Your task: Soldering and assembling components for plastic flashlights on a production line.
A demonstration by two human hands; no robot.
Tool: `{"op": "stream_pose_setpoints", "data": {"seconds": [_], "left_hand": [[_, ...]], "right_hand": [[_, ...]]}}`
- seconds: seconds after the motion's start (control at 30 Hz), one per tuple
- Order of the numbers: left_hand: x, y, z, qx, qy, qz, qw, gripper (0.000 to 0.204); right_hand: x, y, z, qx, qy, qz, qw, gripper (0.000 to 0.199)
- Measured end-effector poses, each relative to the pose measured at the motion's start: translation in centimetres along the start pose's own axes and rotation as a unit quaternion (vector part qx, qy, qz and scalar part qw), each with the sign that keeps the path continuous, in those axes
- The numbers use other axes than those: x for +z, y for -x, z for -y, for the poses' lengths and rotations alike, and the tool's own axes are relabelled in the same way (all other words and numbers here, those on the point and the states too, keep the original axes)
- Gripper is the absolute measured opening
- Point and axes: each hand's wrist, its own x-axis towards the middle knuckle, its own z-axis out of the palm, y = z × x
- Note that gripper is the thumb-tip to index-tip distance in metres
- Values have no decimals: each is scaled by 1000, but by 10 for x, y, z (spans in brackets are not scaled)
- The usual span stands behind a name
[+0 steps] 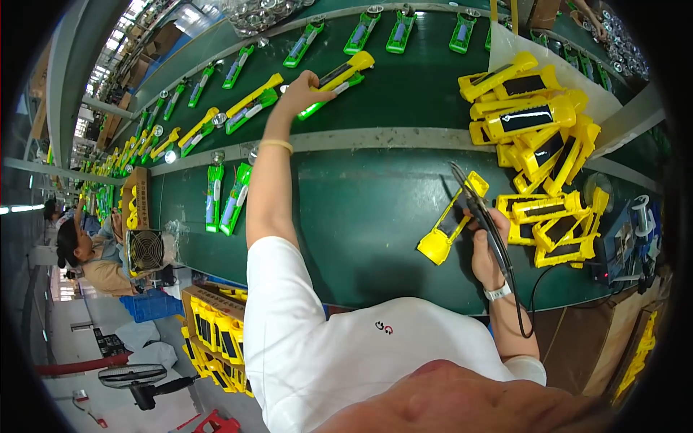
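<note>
My left hand reaches out over the far belt. Its fingers are closed on the near end of a yellow plastic casing with a dark panel, lying over a green casing. My right hand is closed around a thin black soldering iron, whose cord loops down past the wrist. Just left of that hand, another yellow casing with a dark panel rests at a slant; whether the fingers touch it I cannot tell. Two green casings with pale cylindrical cells stand on the near table, left of my forearm.
Yellow casings are heaped at the right, beside a blue soldering station. Green casings line the far belt. A metal rail divides belt and table. A small fan and a person are at the left.
</note>
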Motion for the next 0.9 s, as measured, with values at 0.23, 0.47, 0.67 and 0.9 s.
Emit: {"op": "stream_pose_setpoints", "data": {"seconds": [0.23,0.47,0.67,0.9], "left_hand": [[16,-131,-18,-64,-133,-45,988,68],[46,-160,-69,-104,-167,-64,978,65],[-3,-64,-71,169,25,-133,976,59],[14,118,-112,360,74,396,842,47]], "right_hand": [[0,-5,-1,18,6,12,1000,44],[-2,-5,-3,33,-93,-47,994,46],[-1,-10,5,26,-10,-71,997,38],[2,-27,-8,116,-297,-16,948,32]]}}
